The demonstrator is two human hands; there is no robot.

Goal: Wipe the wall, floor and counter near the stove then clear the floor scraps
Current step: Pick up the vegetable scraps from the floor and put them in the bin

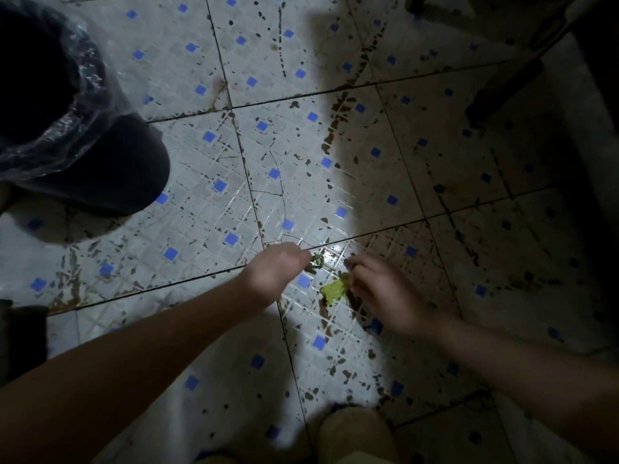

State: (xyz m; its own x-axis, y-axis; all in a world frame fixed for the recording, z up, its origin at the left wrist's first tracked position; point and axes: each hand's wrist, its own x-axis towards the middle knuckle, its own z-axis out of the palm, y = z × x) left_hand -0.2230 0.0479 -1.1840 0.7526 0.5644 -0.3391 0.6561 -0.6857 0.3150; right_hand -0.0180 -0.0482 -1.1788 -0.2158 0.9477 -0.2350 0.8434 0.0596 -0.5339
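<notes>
On the floor (pixel 214 202), toward its near edge: your left hand (pixel 278 269) pinches a dark green stem (pixel 316 261), right hand (pixel 385 289) pinches a yellow-green leaf scrap (pixel 335 289). Both look light, limp, likely damp; pinch mid-piece.

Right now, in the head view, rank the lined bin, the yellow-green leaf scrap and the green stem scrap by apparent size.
1. lined bin: largest by far, though the frame cuts it off.
2. yellow-green leaf scrap.
3. green stem scrap: thinner, but unsure, since the left hand hides part of it.
</notes>
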